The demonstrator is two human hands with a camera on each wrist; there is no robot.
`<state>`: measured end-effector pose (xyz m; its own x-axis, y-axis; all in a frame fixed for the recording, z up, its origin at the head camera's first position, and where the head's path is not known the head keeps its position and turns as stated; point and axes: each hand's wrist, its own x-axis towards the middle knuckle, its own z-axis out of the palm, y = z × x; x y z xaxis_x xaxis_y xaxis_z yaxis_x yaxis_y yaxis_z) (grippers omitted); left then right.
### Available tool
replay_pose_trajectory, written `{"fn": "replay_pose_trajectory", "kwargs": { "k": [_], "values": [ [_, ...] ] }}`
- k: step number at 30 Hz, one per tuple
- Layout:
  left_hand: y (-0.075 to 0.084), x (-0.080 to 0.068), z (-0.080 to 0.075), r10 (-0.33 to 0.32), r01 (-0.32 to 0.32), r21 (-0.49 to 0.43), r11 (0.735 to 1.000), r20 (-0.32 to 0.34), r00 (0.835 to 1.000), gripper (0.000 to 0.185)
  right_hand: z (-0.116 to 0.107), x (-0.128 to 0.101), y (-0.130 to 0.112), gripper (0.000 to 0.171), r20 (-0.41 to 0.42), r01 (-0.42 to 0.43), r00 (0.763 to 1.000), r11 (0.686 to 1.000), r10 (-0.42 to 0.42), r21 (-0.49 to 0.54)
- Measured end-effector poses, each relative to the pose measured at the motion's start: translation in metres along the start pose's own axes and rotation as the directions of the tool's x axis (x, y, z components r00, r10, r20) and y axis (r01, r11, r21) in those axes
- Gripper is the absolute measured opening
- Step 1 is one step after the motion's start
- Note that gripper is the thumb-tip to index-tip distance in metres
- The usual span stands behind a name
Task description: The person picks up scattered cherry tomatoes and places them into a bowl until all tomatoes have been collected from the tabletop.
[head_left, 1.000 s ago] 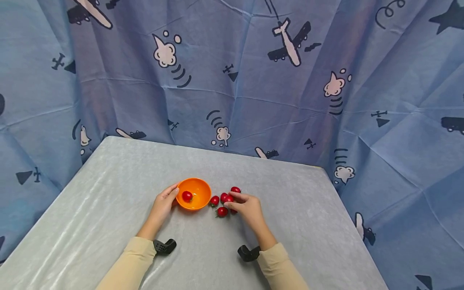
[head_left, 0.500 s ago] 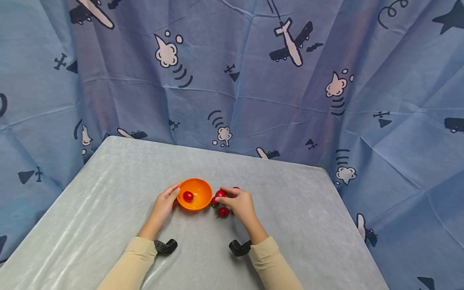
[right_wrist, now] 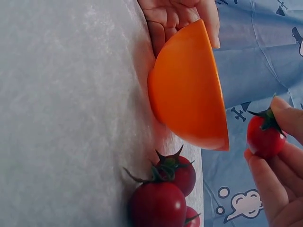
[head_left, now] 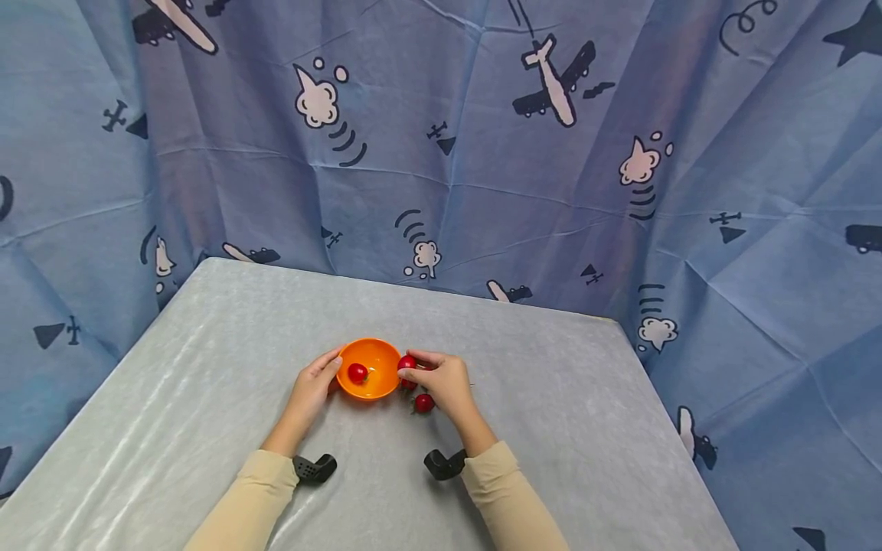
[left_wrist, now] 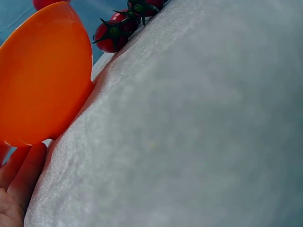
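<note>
Leftward, toward nine o'clock, the right hand (head_left: 444,383) has carried its tomato (head_left: 406,363) from over the loose cluster to the three o'clock side of the orange bowl (head_left: 379,353), while the bowl and the left hand (head_left: 308,392) have stayed put. Thumb and fingertips of the right hand are closed to a pinch on that one fruit, stalk end by the thumb; the right wrist view shows it above the rim and apart from the bowl. At nine o'clock the left hand grips the bowl, thumb at the rim, fingers curled below. One tomato (head_left: 357,373) already lies inside, left of centre; a loose tomato (head_left: 423,402) sits on the table (head_left: 227,344) at the bowl's four o'clock, others partly hidden by the right hand. That shift, I judge, puts the pinched fruit close to the bowl's mouth, not yet in it
</note>
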<state>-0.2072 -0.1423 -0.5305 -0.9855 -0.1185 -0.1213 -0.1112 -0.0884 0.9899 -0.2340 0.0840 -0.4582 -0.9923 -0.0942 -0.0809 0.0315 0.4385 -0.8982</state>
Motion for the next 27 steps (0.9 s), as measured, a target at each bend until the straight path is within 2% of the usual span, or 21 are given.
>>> {"fn": "replay_pose_trajectory", "kwargs": {
  "k": [4,12,20,27],
  "values": [
    [0.001,0.000,0.000,0.001,-0.001,-0.007,1.000,-0.001,1.000,0.047,0.003,0.003,0.000,0.039,0.005,0.015,1.000,1.000,-0.015,-0.003],
    [0.003,-0.002,0.000,0.000,0.000,-0.019,1.000,0.003,1.000,0.047,0.010,0.007,-0.006,0.039,0.031,0.022,0.999,0.998,-0.024,0.056],
    [0.003,-0.001,0.000,-0.009,0.009,-0.016,1.000,0.000,1.000,0.046,0.017,0.008,-0.010,0.037,0.032,0.045,0.998,0.999,-0.045,-0.001],
    [0.003,-0.001,0.001,-0.013,0.013,-0.028,1.000,0.006,1.000,0.046,0.020,0.007,-0.011,0.037,0.042,0.050,0.998,0.999,-0.050,0.002]
  ]
}}
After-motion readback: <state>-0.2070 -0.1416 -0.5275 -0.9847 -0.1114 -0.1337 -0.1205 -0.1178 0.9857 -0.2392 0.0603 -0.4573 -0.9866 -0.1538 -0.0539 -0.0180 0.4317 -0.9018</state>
